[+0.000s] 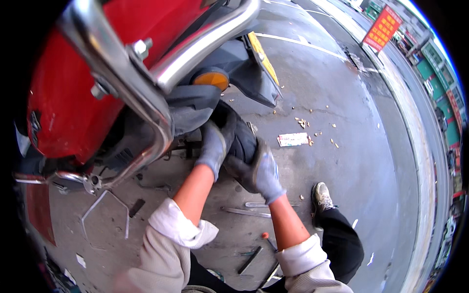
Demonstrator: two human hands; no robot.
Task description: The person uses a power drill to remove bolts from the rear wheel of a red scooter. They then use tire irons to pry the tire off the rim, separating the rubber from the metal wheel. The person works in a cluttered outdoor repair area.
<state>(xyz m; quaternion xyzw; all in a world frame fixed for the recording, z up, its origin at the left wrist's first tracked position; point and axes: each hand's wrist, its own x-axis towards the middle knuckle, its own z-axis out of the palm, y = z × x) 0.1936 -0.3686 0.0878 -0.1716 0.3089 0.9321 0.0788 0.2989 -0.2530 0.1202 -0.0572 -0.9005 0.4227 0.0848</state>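
Note:
Both my hands wear grey gloves with dark palms and are at the black rear tire (243, 141) under the tail of a red motorcycle (83, 93). My left hand (213, 146) is closed on the tire's near left side, its fingertips partly hidden against the dark rubber. On the right side, my right hand (264, 172) wraps the tire, with dark-coated fingers curled at its lower edge. Above my hands hangs a dark plastic rear fender (195, 105) with a round orange reflector (211, 79). The wheel's middle is hidden by my hands.
A bent chrome rack (146, 105) juts out at the left above my left forearm. Flat metal bars (246, 212), an orange-tipped tool (265, 235) and a dark bar (250, 260) lie between my legs. A printed card (293, 139) lies right of the tire, near scattered shells (302, 123).

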